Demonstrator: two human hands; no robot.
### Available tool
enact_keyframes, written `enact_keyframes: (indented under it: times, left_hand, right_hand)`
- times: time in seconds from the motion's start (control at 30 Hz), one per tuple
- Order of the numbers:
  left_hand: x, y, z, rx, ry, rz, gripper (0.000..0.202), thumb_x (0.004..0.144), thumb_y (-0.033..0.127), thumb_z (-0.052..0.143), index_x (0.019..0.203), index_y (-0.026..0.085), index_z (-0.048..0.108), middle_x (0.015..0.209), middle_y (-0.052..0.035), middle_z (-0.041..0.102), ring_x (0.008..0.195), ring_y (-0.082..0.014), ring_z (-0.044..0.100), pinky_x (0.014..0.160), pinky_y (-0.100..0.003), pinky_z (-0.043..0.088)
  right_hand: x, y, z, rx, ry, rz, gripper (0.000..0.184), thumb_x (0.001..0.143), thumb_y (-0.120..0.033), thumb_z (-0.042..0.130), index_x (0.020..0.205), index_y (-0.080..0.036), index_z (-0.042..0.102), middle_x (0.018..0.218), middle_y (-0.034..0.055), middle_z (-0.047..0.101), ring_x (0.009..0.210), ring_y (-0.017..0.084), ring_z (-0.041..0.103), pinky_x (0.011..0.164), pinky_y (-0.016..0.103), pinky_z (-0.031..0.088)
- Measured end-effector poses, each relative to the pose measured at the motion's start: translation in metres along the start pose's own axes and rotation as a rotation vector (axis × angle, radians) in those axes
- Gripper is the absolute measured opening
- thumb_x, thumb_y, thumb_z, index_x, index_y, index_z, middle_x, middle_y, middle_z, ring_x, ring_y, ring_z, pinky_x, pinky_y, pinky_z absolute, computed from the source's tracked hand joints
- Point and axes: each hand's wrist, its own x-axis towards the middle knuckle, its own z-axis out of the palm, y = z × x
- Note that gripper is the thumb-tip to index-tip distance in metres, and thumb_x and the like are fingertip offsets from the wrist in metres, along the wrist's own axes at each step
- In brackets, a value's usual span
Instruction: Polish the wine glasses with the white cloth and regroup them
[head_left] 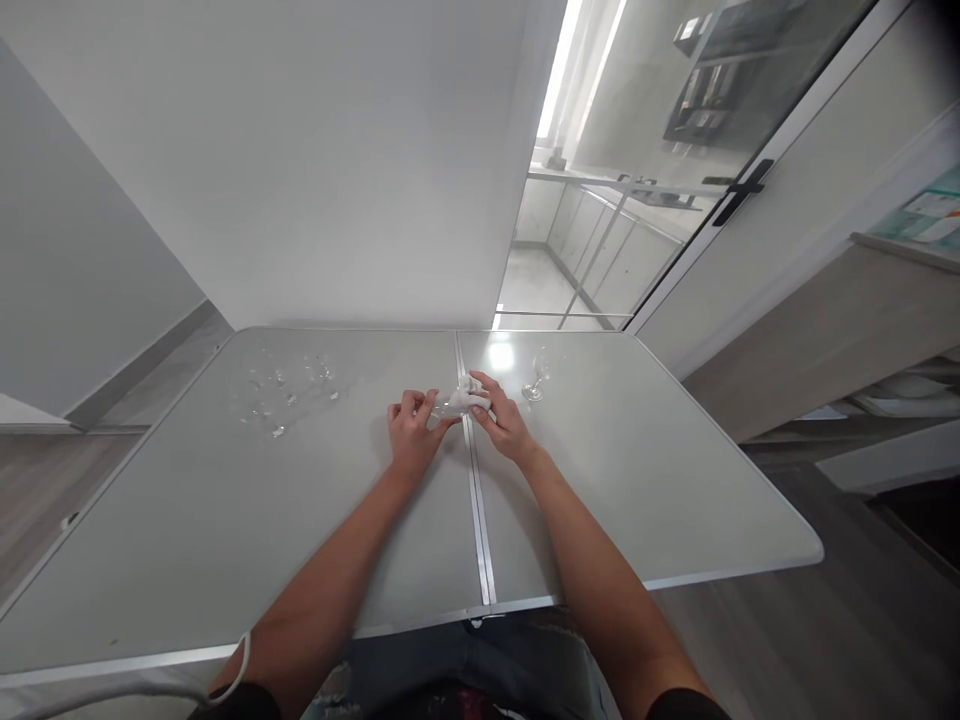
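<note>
Over the seam in the middle of the table, my left hand (414, 425) grips a clear glass (444, 408), its fingers closed round one end. The glass lies roughly sideways, and its full shape is hard to make out. From the other side, my right hand (504, 415) presses a crumpled white cloth (469, 394) against the glass with its fingers closed. Just beyond the right hand, a stemmed wine glass (535, 380) stands upright on its foot. Toward the left of the table is a group of several clear glasses (281, 392), so transparent that their outlines blur together.
The pale folding table (637, 480) has a metal seam down its centre and a metal rim. A white wall (360, 170) rises behind it. At the back right is a glass door with a black handle (742, 190); shelves stand farther right. A white cable (238, 670) crosses near my left forearm.
</note>
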Motion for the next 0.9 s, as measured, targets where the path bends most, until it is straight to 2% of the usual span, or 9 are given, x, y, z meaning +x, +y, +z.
enact_keyframes:
  times: [0.2, 0.33, 0.5, 0.6, 0.67, 0.73, 0.8, 0.87, 0.9]
  left_hand:
    - [0.001, 0.003, -0.004, -0.006, -0.054, 0.000, 0.049, 0.083, 0.058, 0.071, 0.116, 0.022, 0.068, 0.097, -0.0101, 0.064, 0.083, -0.0223, 0.061, 0.081, -0.038, 0.035]
    - [0.000, 0.005, -0.003, -0.014, -0.069, 0.041, 0.052, 0.082, 0.061, 0.071, 0.116, 0.022, 0.068, 0.097, -0.0098, 0.065, 0.082, -0.0220, 0.061, 0.080, -0.037, 0.034]
    - [-0.001, 0.002, -0.002, 0.054, -0.048, 0.054, 0.043, 0.087, 0.053, 0.070, 0.118, 0.024, 0.069, 0.097, -0.0096, 0.065, 0.077, -0.0206, 0.060, 0.079, -0.038, 0.033]
    - [0.001, 0.001, -0.003, 0.070, -0.032, 0.066, 0.041, 0.087, 0.051, 0.070, 0.118, 0.025, 0.069, 0.096, -0.0093, 0.066, 0.076, -0.0206, 0.061, 0.080, -0.039, 0.033]
    - [0.002, 0.003, -0.005, 0.043, -0.037, 0.059, 0.045, 0.084, 0.054, 0.072, 0.118, 0.024, 0.069, 0.096, -0.0101, 0.066, 0.079, -0.0218, 0.062, 0.081, -0.039, 0.035]
    - [0.003, 0.006, -0.009, -0.015, -0.058, 0.042, 0.049, 0.081, 0.056, 0.074, 0.117, 0.023, 0.070, 0.097, -0.0108, 0.065, 0.077, -0.0214, 0.062, 0.079, -0.037, 0.038]
    - [0.003, 0.011, -0.012, -0.089, -0.086, 0.019, 0.052, 0.079, 0.058, 0.074, 0.117, 0.022, 0.069, 0.098, -0.0104, 0.065, 0.069, -0.0178, 0.060, 0.072, -0.033, 0.041]
    - [0.002, 0.015, -0.013, -0.153, -0.127, 0.007, 0.053, 0.078, 0.059, 0.074, 0.117, 0.023, 0.069, 0.099, -0.0085, 0.067, 0.059, -0.0131, 0.056, 0.062, -0.029, 0.040]
    - [0.001, 0.017, -0.014, -0.175, -0.153, 0.009, 0.052, 0.078, 0.059, 0.074, 0.116, 0.023, 0.069, 0.097, -0.0069, 0.068, 0.056, -0.0115, 0.055, 0.059, -0.028, 0.039]
  right_hand:
    - [0.000, 0.003, -0.003, -0.119, -0.044, -0.055, 0.050, 0.101, -0.039, 0.046, 0.149, -0.025, 0.046, 0.123, 0.0093, 0.066, 0.115, 0.026, 0.058, 0.105, 0.046, 0.044]
    - [0.001, 0.001, -0.003, -0.126, -0.056, -0.042, 0.046, 0.100, -0.035, 0.045, 0.144, -0.026, 0.051, 0.097, 0.0053, 0.068, 0.100, 0.024, 0.059, 0.103, 0.046, 0.043]
    - [0.004, 0.000, 0.002, 0.201, 0.019, 0.234, 0.061, 0.095, -0.035, 0.050, 0.154, -0.026, 0.038, 0.084, -0.0014, 0.060, 0.075, 0.017, 0.054, 0.080, 0.033, 0.048]
    - [0.005, -0.003, 0.005, 0.260, 0.058, 0.336, 0.059, 0.095, -0.037, 0.048, 0.152, -0.026, 0.040, 0.074, -0.0036, 0.054, 0.069, 0.016, 0.050, 0.072, 0.029, 0.046]
    - [0.004, -0.005, 0.005, 0.174, 0.063, 0.255, 0.057, 0.097, -0.041, 0.045, 0.151, -0.025, 0.043, 0.072, -0.0033, 0.053, 0.068, 0.017, 0.049, 0.074, 0.031, 0.047]
    - [0.003, -0.006, 0.002, 0.031, 0.039, 0.083, 0.059, 0.097, -0.048, 0.046, 0.151, -0.023, 0.045, 0.070, -0.0029, 0.053, 0.072, 0.019, 0.052, 0.089, 0.038, 0.047]
    - [0.002, -0.005, -0.004, -0.089, -0.009, -0.075, 0.063, 0.097, -0.054, 0.049, 0.152, -0.023, 0.044, 0.065, -0.0041, 0.052, 0.073, 0.020, 0.054, 0.106, 0.045, 0.040]
    - [0.001, -0.003, -0.012, -0.137, -0.051, -0.152, 0.065, 0.097, -0.057, 0.047, 0.152, -0.023, 0.043, 0.062, -0.0055, 0.051, 0.070, 0.019, 0.054, 0.113, 0.048, 0.033]
    - [0.000, -0.003, -0.015, -0.141, -0.059, -0.158, 0.064, 0.098, -0.058, 0.044, 0.152, -0.023, 0.044, 0.063, -0.0052, 0.051, 0.069, 0.019, 0.054, 0.112, 0.048, 0.034]
